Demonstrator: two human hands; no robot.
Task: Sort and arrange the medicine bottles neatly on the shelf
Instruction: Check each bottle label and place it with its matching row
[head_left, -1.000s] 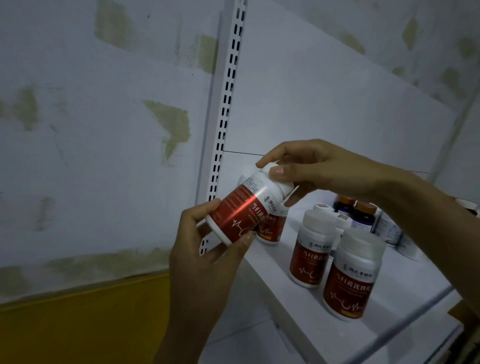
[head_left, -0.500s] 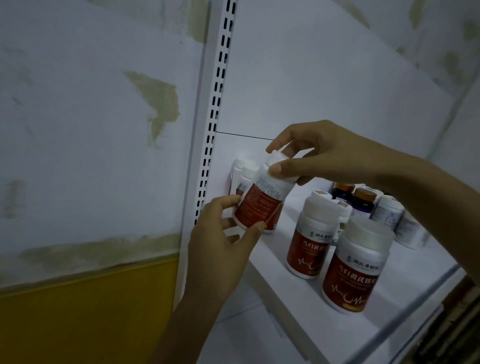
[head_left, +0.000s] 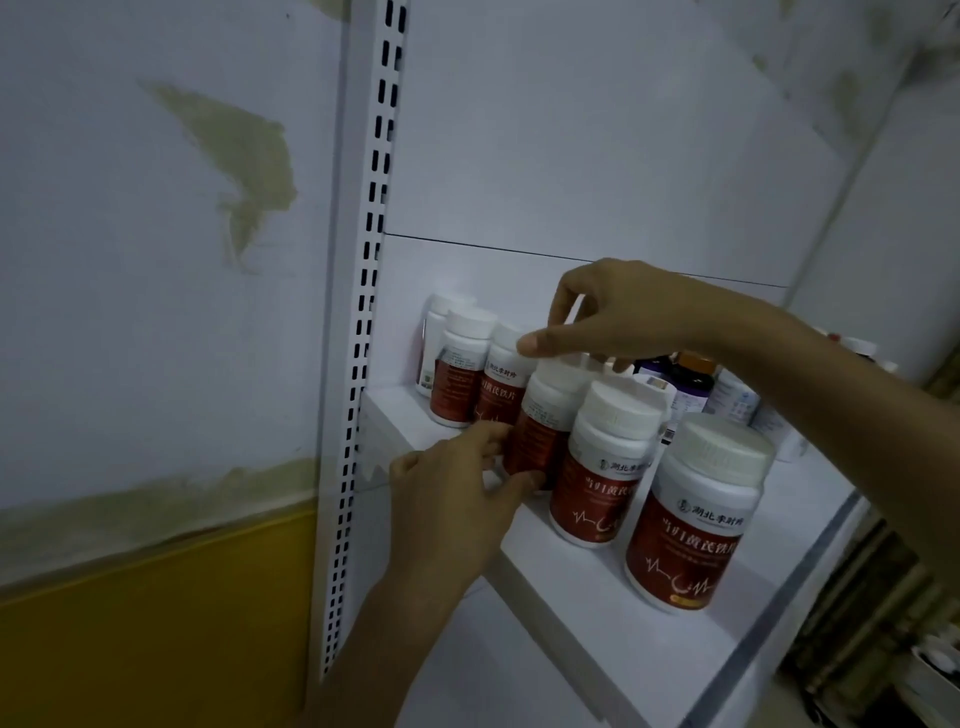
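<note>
Capped red-label bottle (head_left: 540, 431), contents hidden

The bottle (head_left: 540, 431) (tilted aloft before) now stands on the shelf (head_left: 597, 597).

The medicine bottles (head_left: 696, 525) look like smooth white plastic with ribbed caps and glossy red labels. The shelf (head_left: 597, 613) is matt white, and its slotted upright (head_left: 371, 291) looks like painted metal.

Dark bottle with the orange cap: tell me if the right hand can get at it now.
Likely yes: the right hand is over the red-label bottle, right next to the dark bottle, whose cap stands uncovered.
</note>
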